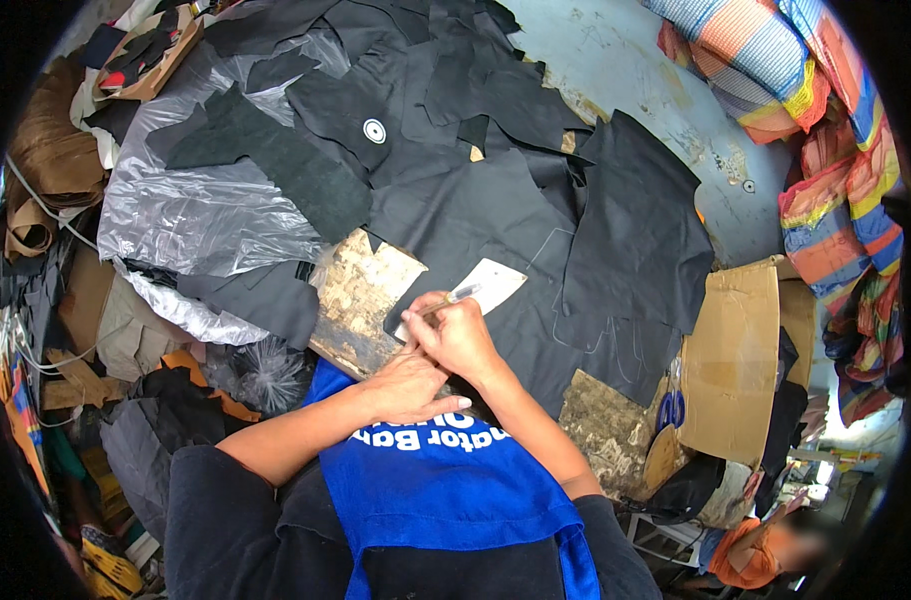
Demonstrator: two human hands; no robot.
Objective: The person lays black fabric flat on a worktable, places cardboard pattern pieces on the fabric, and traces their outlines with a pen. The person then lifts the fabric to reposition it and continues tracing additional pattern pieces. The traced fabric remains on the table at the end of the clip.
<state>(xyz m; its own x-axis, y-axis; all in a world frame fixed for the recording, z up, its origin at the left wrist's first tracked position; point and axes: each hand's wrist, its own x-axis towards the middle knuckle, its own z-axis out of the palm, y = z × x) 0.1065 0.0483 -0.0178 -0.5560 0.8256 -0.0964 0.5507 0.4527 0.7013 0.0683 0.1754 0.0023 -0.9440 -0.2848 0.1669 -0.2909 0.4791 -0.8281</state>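
Nearest is the blue apron (430,490) over a dark shirt (220,515), its white lettering at the top edge; just beyond it the left hand (407,388) reaches in from the left, its thumb extended and its fingertips partly hidden by the right hand, so I cannot tell whether its grip holds anything; the right hand (453,335) crosses close over it, its grip closed around a slim pen (463,293); the pen lies over a cream card template (500,281), which rests flat on a black leather-like sheet (465,205) marked with thin pale outlines to the right; the worn bench (360,285) shows bare to the left of the template; to the right, blue-handled scissors (671,405) stand beside an open cardboard box (730,365); farther off, clear plastic sheeting (200,220) spreads at the left, a white ring-shaped disc (374,131) lies on more black pieces, and striped woven sacks (745,65) fill the upper right.
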